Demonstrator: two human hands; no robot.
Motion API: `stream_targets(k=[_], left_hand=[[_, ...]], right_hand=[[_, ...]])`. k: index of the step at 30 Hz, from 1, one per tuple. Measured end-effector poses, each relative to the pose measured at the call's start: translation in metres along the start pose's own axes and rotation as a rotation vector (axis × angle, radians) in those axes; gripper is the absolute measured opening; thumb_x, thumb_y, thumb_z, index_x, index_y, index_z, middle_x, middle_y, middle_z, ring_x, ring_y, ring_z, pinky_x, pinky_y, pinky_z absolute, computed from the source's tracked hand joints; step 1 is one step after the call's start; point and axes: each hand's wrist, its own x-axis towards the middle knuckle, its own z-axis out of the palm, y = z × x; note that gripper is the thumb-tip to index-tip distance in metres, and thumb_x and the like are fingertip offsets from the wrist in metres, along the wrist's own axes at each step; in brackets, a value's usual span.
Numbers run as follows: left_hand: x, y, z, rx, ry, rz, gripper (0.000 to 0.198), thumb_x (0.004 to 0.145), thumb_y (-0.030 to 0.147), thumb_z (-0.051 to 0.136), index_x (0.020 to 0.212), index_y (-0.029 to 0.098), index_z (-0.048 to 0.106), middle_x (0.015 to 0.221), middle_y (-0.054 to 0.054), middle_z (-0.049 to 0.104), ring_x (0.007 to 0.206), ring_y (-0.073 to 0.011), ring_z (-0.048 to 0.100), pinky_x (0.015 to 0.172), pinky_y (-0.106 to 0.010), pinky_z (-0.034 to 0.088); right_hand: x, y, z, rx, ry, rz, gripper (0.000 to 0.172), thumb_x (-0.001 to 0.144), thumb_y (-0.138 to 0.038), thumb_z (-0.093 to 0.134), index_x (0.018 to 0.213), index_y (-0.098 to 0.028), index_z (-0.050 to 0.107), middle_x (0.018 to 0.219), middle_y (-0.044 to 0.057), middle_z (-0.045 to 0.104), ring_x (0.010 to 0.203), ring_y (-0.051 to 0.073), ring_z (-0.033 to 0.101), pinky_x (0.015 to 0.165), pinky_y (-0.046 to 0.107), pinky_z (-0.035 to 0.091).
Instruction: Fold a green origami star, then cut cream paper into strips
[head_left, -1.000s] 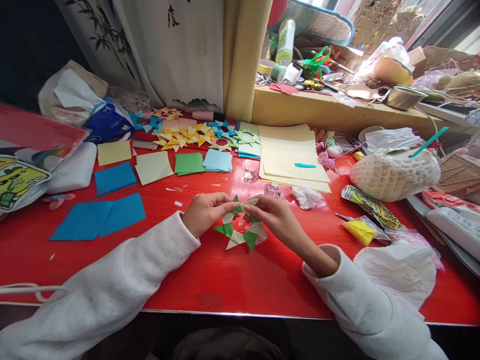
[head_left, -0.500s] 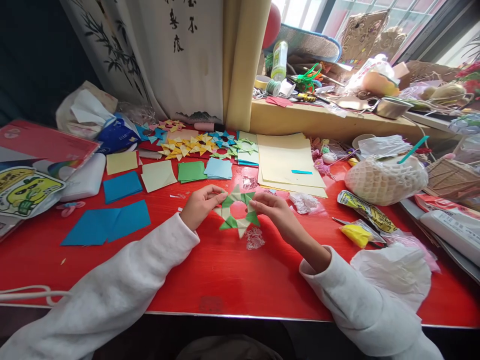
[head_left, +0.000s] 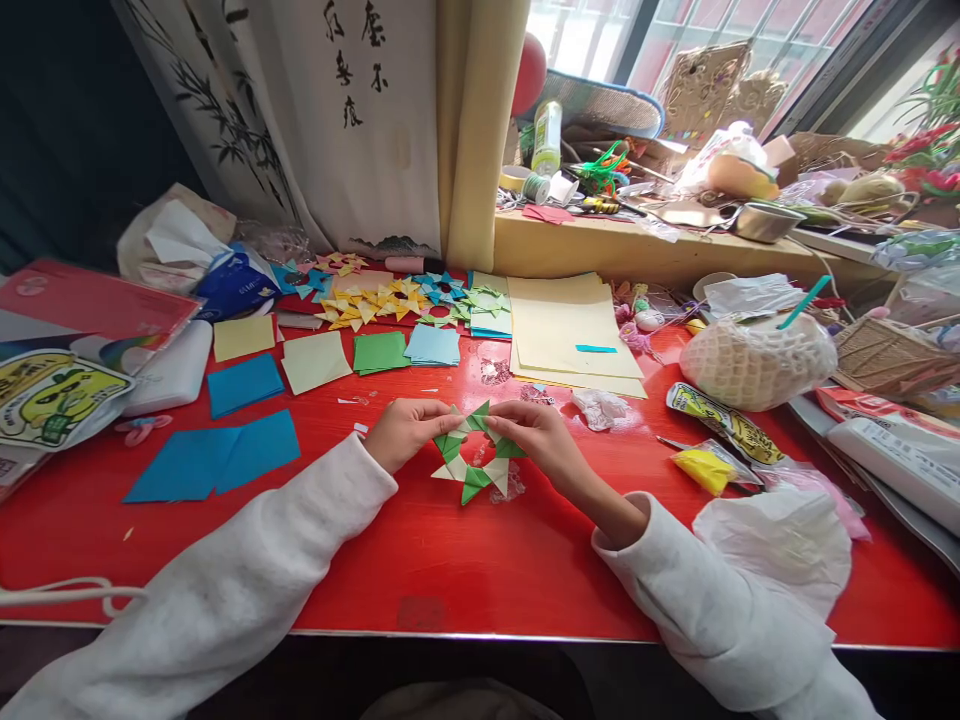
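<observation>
A folded paper star [head_left: 475, 490] in green and cream, ring-shaped with a hole in its middle, is held above the red table. My left hand [head_left: 409, 432] pinches its upper left edge between thumb and fingers. On the opposite side, my right hand [head_left: 534, 428] grips the upper right edge the same way. Fingertips cover parts of the star's top points. Beyond the hands lie stacks of green paper squares [head_left: 384, 353], light blue squares [head_left: 433, 345] and cream squares [head_left: 316, 361].
Several finished yellow paper stars [head_left: 375, 303] lie at the back. Large cream sheets [head_left: 562, 320] rest right of them. Blue paper squares [head_left: 217, 455] are at left. A netted coconut [head_left: 757, 362] with a straw, a yellow packet [head_left: 705, 468] and crumpled white paper [head_left: 780, 540] stand at right.
The star has turned in my hands, so different points face up and down, and it sits slightly lower. Both hands have moved closer together along its upper edge. The camera view has shifted a little.
</observation>
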Motion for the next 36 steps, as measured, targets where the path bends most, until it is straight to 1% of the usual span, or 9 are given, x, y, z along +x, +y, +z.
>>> stream_targets(k=[5,10,13,15,24,27,30,33,36], left_hand=[[0.0011,-0.0031,0.0022,0.005,-0.005,-0.002,0.026,0.067,0.039,0.061,0.07,0.014,0.065,0.069,-0.003,0.064,0.068,-0.0164,0.057,0.064,-0.026,0.043],[0.0036,-0.0011,-0.0006,-0.027,0.135,0.035,0.024,0.068,0.038,0.06,0.069,0.014,0.064,0.068,-0.001,0.063,0.068,-0.0145,0.057,0.067,-0.026,0.042],[0.0049,-0.0006,-0.0015,-0.083,0.1,-0.003,0.025,0.065,0.039,0.062,0.071,0.014,0.064,0.07,-0.002,0.063,0.069,-0.0145,0.057,0.066,-0.026,0.043],[0.0049,-0.0007,-0.0012,-0.087,0.073,-0.014,0.027,0.064,0.039,0.063,0.074,0.014,0.065,0.073,-0.002,0.064,0.069,-0.0147,0.056,0.064,-0.025,0.043],[0.0018,-0.0093,0.0013,0.052,0.009,-0.01,0.026,0.066,0.04,0.061,0.071,0.014,0.065,0.065,-0.001,0.061,0.061,-0.0137,0.054,0.056,-0.024,0.041],[0.0022,-0.0086,0.002,0.069,0.019,-0.001,0.026,0.066,0.04,0.06,0.071,0.014,0.065,0.066,-0.002,0.063,0.062,-0.0146,0.055,0.057,-0.024,0.042],[0.0032,-0.0047,0.0012,0.051,0.093,0.036,0.026,0.068,0.039,0.059,0.073,0.014,0.065,0.071,-0.003,0.064,0.068,-0.0159,0.057,0.062,-0.026,0.043],[0.0038,-0.0018,0.0002,-0.031,0.149,0.019,0.026,0.066,0.038,0.061,0.077,0.014,0.064,0.077,-0.004,0.066,0.073,-0.0172,0.059,0.067,-0.027,0.044],[0.0026,-0.0021,0.0011,-0.068,0.053,-0.004,0.027,0.066,0.037,0.062,0.079,0.014,0.063,0.079,-0.005,0.066,0.074,-0.0183,0.06,0.067,-0.028,0.046]], right_hand=[[0.0008,0.0025,0.0009,-0.025,-0.005,-0.021,0.024,0.073,-0.038,0.054,0.079,-0.016,0.061,0.067,0.001,0.056,0.058,0.01,0.049,0.051,0.022,0.036],[0.0037,0.0024,0.0022,0.142,0.053,0.0,0.031,0.072,-0.035,0.057,0.099,-0.02,0.054,0.075,0.0,0.057,0.07,0.012,0.054,0.062,0.025,0.041],[0.0038,0.0012,0.0027,0.13,-0.024,0.036,0.022,0.075,-0.036,0.053,0.082,-0.015,0.058,0.073,0.001,0.056,0.064,0.011,0.051,0.059,0.023,0.039],[0.0029,0.0008,0.003,0.068,-0.064,0.041,0.024,0.076,-0.038,0.052,0.073,-0.014,0.057,0.068,0.001,0.055,0.059,0.009,0.048,0.055,0.022,0.036],[-0.0001,0.0057,0.006,-0.141,-0.076,0.017,0.03,0.075,-0.043,0.05,0.064,-0.015,0.054,0.053,-0.003,0.047,0.046,0.007,0.037,0.042,0.02,0.025],[0.0007,0.004,0.0079,-0.104,-0.065,0.016,0.029,0.074,-0.042,0.052,0.063,-0.016,0.055,0.054,-0.003,0.05,0.046,0.008,0.041,0.042,0.021,0.029],[0.0022,0.0005,0.008,0.066,-0.041,0.036,0.023,0.073,-0.039,0.054,0.08,-0.017,0.058,0.069,0.0,0.06,0.059,0.011,0.053,0.055,0.023,0.04],[0.0033,-0.0008,0.0059,0.157,-0.033,0.077,0.023,0.072,-0.035,0.056,0.084,-0.016,0.058,0.075,0.003,0.061,0.065,0.012,0.056,0.061,0.025,0.043],[0.0029,0.0008,0.004,0.135,-0.07,0.072,0.02,0.073,-0.034,0.056,0.081,-0.016,0.058,0.073,0.002,0.061,0.063,0.012,0.055,0.059,0.025,0.043]])
